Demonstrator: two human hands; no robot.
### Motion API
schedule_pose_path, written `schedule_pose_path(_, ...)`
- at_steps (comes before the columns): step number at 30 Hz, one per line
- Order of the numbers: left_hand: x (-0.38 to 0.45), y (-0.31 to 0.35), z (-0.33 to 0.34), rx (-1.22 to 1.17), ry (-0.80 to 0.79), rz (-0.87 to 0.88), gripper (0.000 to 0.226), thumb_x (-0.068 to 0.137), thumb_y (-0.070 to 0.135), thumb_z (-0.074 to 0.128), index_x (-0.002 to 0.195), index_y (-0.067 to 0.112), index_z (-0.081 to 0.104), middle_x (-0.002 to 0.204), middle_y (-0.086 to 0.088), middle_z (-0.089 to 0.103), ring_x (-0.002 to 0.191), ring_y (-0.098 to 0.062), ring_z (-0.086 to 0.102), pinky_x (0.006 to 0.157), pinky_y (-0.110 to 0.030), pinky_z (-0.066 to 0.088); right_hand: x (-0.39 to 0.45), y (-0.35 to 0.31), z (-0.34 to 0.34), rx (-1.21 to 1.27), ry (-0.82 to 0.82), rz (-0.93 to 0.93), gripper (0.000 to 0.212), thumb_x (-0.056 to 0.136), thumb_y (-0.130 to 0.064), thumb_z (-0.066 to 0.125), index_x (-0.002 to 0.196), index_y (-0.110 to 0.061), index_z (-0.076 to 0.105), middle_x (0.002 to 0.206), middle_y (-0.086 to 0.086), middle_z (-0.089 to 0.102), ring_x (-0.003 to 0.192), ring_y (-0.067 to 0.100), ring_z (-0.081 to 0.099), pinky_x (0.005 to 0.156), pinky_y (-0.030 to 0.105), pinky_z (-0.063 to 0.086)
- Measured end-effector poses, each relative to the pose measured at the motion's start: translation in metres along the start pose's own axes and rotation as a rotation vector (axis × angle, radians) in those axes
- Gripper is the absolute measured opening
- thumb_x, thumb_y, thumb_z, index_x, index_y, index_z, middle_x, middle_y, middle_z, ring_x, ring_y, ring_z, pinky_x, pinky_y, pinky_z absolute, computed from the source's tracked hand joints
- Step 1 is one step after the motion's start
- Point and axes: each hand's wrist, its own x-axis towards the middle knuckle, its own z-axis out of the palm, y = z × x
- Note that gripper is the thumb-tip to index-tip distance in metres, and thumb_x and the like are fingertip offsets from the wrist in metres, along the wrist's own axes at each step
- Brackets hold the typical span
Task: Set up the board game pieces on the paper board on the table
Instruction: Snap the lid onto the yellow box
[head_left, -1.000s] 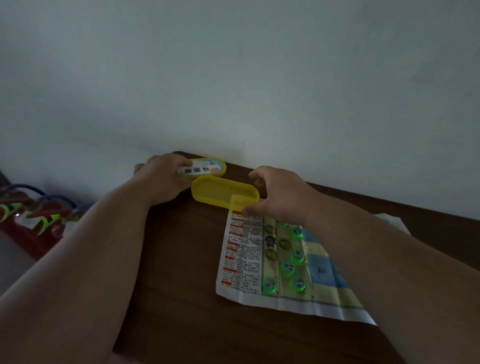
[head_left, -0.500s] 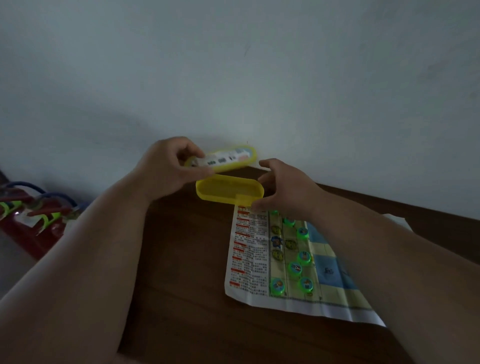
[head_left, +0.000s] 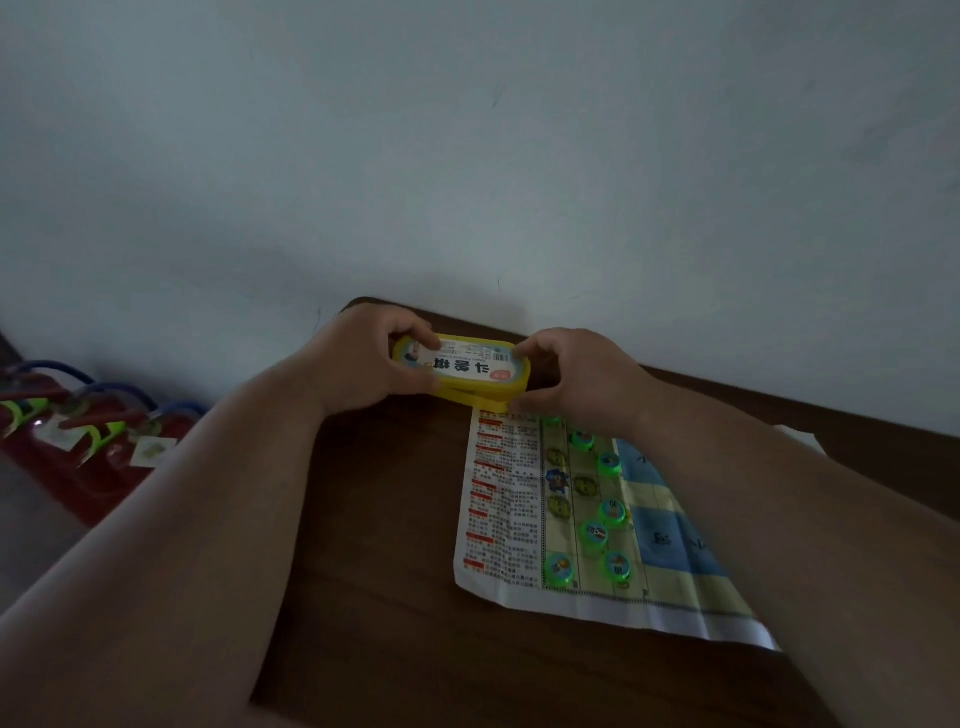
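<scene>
Green round pieces (head_left: 592, 531) lie on the paper board (head_left: 524, 519), flat on the table.

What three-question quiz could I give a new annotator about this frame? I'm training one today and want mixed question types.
1. True or false: the lid sits on the yellow box.
2. Multiple choice: the green pieces lie (A) inside the box, (B) on the paper board, (C) on the bare table.
3. Short answer: which hands touch the box?

Key
1. True: the labelled lid covers the box, at the table's far edge by the wall.
2. B
3. Both: the left hand grips its left end, and the right hand holds its right end, its fingers curled over the lid.
</scene>
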Motion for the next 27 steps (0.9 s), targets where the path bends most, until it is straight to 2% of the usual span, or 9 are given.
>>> schedule_pose_path(5,0.0026,-0.0068,-0.0001,0.02,-0.01,0.004,0.033,0.085,0.035,0.086,0.116,0.039,0.075,0.148,0.013,0.059,0.122,-0.011,0.058,0.102,-0.033,0.047,0.0005,-0.0014,0.0028,0.003,0.015,0.003,0.069,0.072,-0.042,0.096,0.133,-0.03,0.067,0.128,-0.006,0.071,0.116,0.016,0.066,0.101,0.046,0.057)
schedule_pose_path(10,0.0026,-0.0041,0.0011,-0.001,-0.068,0.018,0.03,0.088,0.035,0.083,0.116,0.04,0.074,0.152,0.015,0.056,0.124,-0.01,0.055,0.1,-0.028,0.043,-0.002,-0.0021,0.0054,0.008,0.012,-0.012,0.08,0.069,-0.045,0.097,0.14,-0.031,0.062,0.129,-0.01,0.07,0.117,0.013,0.065,0.099,0.043,0.057)
schedule_pose_path(14,0.0006,-0.0042,-0.0026,-0.028,-0.11,0.015,0.031,0.089,0.029,0.083,0.116,0.04,0.072,0.152,0.014,0.056,0.125,-0.007,0.054,0.102,-0.026,0.04,-0.0033,-0.0025,0.0053,-0.004,0.017,-0.029,0.079,0.072,-0.045,0.095,0.141,-0.03,0.061,0.127,-0.011,0.069,0.115,0.01,0.064,0.094,0.032,0.054)
schedule_pose_path(20,0.0005,-0.0024,-0.0034,0.027,-0.164,0.015,0.032,0.091,0.026,0.081,0.114,0.046,0.071,0.157,0.018,0.05,0.131,-0.003,0.045,0.106,-0.025,0.032,-0.0039,-0.0035,0.0033,-0.118,0.008,-0.058,0.07,0.077,-0.048,0.092,0.138,-0.027,0.066,0.126,-0.008,0.066,0.113,0.013,0.063,0.094,0.034,0.054)
schedule_pose_path(24,0.0026,-0.0041,-0.0018,0.065,-0.161,0.026,0.029,0.091,0.029,0.081,0.113,0.044,0.074,0.158,0.02,0.049,0.139,-0.009,0.047,0.105,-0.026,0.033,-0.0015,-0.002,0.003,-0.151,-0.007,-0.062,0.076,0.077,-0.057,0.088,0.143,-0.026,0.064,0.129,-0.007,0.066,0.111,0.011,0.06,0.091,0.032,0.051)
schedule_pose_path(27,0.0031,-0.0046,-0.0013,0.068,-0.144,0.027,0.027,0.092,0.029,0.08,0.113,0.044,0.074,0.16,0.018,0.048,0.142,-0.014,0.047,0.108,-0.027,0.035,0.0016,0.0002,0.0058,-0.156,0.006,-0.065,0.071,0.083,-0.058,0.083,0.145,-0.028,0.062,0.134,-0.008,0.067,0.115,0.012,0.061,0.095,0.035,0.052)
